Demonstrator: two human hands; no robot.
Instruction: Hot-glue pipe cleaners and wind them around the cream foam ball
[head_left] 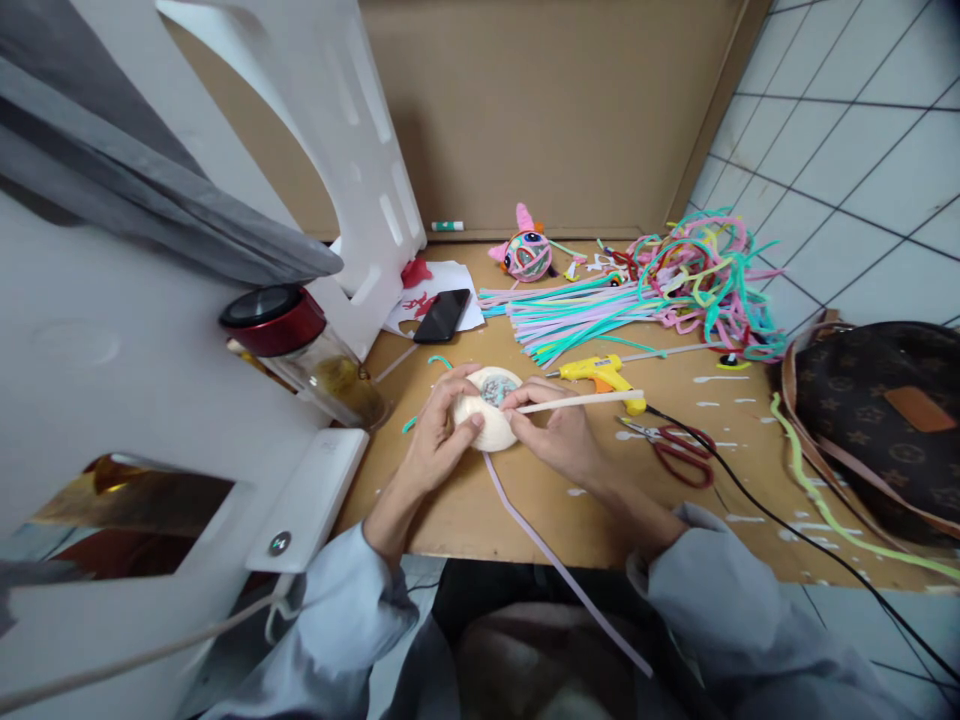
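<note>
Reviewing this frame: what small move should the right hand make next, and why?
Probably the right hand should press the pale strip along the cream round piece: fingertips pinch it near one end at the piece, its other end sticks out free, and the left hand holds the piece.

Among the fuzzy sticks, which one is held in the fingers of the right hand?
The cream-white stick, pinched by the right hand; the lilac stick runs past the table's front edge, and the pastel bundle lies untouched.
</note>
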